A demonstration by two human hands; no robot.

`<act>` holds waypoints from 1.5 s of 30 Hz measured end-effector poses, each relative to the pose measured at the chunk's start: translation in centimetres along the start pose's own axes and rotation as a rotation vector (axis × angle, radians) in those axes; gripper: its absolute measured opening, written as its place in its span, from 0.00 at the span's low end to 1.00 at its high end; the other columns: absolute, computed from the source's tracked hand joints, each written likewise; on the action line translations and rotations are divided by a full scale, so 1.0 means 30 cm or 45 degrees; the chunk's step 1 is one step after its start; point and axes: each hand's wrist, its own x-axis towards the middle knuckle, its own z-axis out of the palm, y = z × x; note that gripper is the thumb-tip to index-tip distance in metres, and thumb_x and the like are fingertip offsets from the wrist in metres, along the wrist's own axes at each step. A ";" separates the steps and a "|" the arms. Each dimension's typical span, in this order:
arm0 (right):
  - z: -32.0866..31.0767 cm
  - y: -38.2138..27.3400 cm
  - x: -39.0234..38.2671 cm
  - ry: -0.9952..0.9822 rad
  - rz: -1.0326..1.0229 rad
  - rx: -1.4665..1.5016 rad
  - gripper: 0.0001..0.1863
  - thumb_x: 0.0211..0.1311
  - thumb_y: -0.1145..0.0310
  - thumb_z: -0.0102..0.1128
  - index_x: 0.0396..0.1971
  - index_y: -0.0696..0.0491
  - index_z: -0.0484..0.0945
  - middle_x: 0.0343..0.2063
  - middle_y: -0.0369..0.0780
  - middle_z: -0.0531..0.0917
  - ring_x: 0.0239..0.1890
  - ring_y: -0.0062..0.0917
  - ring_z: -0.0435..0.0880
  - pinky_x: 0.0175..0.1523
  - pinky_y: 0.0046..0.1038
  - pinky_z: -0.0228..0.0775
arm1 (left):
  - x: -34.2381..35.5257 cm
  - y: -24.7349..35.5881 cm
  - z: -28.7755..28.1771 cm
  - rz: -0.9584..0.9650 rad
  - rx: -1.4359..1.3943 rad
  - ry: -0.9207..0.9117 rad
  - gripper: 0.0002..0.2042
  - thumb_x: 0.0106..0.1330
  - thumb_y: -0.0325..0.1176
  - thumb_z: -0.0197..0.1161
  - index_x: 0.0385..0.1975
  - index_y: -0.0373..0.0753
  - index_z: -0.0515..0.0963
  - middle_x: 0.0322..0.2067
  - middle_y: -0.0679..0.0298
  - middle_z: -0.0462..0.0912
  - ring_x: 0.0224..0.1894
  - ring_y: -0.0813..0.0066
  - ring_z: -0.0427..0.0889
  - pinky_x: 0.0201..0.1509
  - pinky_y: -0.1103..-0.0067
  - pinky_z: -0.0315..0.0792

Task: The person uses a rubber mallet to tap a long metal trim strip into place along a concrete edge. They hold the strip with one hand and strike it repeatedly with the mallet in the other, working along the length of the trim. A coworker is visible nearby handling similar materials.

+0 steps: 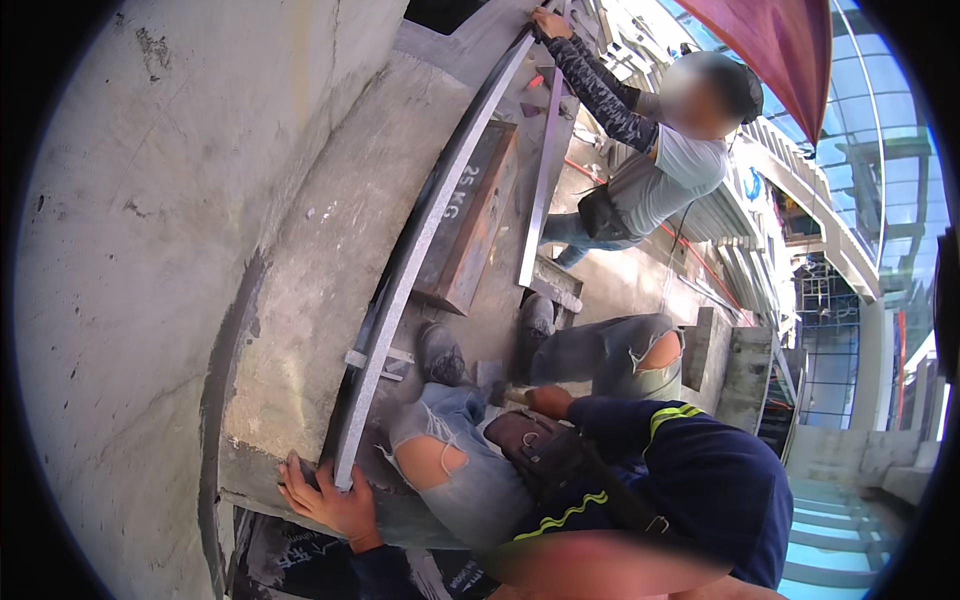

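Note:
A long grey metal bar (432, 220) runs from near me to the far end of the concrete ledge. My left hand (340, 505) is at its near end, the bar between thumb and fingers; the outer fingers reach onto the concrete. My right hand (550, 402) is closed around the pale handle of a hammer (490, 378), held low between my knees; its head is partly blurred. At the bar's far end, a co-worker's hands (550, 24) are on it. Short metal pieces (385, 362) lie crosswise under the bar near my left boot.
A rusty steel channel (478, 225) with painted marks lies right of the bar. Another, thinner metal strip (545, 160) runs alongside. A concrete wall (170, 250) rises on the left. The co-worker (665, 160) stands at the far right. Stacked metal lengths (735, 270) lie behind.

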 end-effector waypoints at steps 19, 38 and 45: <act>-0.034 0.030 0.010 -0.009 -0.017 -0.020 0.13 0.70 0.62 0.63 0.45 0.55 0.88 0.39 0.54 0.92 0.43 0.54 0.92 0.51 0.55 0.82 | 0.034 0.045 0.007 -0.073 0.045 -0.060 0.14 0.61 0.42 0.71 0.41 0.42 0.81 0.73 0.53 0.72 0.84 0.39 0.61 0.85 0.38 0.51; -0.077 -0.002 -0.015 -0.080 0.101 0.067 0.15 0.69 0.65 0.59 0.46 0.57 0.88 0.44 0.57 0.91 0.49 0.56 0.91 0.57 0.54 0.81 | 0.010 0.009 0.021 0.011 -0.040 0.030 0.13 0.63 0.41 0.69 0.43 0.43 0.86 0.74 0.54 0.76 0.83 0.42 0.65 0.85 0.39 0.52; -0.040 0.028 0.008 -0.016 0.036 0.031 0.15 0.70 0.60 0.62 0.48 0.52 0.87 0.39 0.53 0.92 0.42 0.54 0.92 0.50 0.55 0.83 | 0.010 0.011 0.020 0.004 0.016 -0.010 0.15 0.65 0.45 0.70 0.43 0.43 0.85 0.75 0.54 0.75 0.83 0.43 0.64 0.84 0.39 0.53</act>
